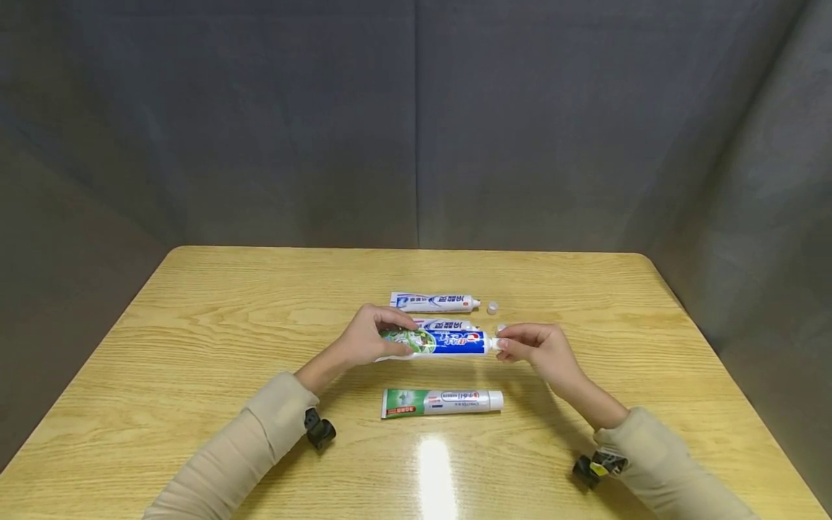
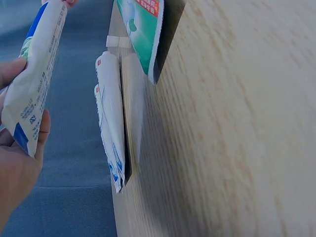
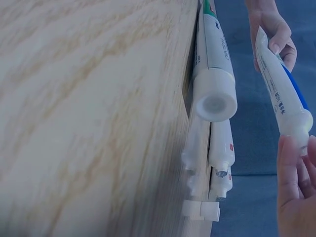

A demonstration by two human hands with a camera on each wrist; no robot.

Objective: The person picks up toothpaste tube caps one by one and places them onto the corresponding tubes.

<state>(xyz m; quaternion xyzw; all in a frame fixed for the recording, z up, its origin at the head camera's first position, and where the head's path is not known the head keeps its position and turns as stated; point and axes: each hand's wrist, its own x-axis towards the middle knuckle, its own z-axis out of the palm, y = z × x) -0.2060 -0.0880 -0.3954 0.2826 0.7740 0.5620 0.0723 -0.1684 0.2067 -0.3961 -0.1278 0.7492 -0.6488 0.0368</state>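
My left hand (image 1: 365,338) grips the flat tail half of a blue, green and white toothpaste tube (image 1: 460,343), held level over the table. At the tube's other end, the thumb and fingers of my right hand (image 1: 544,352) pinch the white cap, which they mostly hide. In the right wrist view the held tube (image 3: 282,94) slants down toward the right hand's fingertips (image 3: 288,153). A second white toothpaste tube (image 1: 448,325) lies just behind it, partly covered in the head view. Nearer the front lies a green and white toothpaste tube (image 1: 448,402) with its cap on.
Another white toothpaste tube (image 1: 434,302) lies uncapped farther back, with a loose white cap (image 1: 492,308) beside its nozzle. Loose caps (image 3: 200,210) also show past the open nozzles in the right wrist view. Grey curtains (image 1: 416,130) stand around the wooden table (image 1: 227,310).
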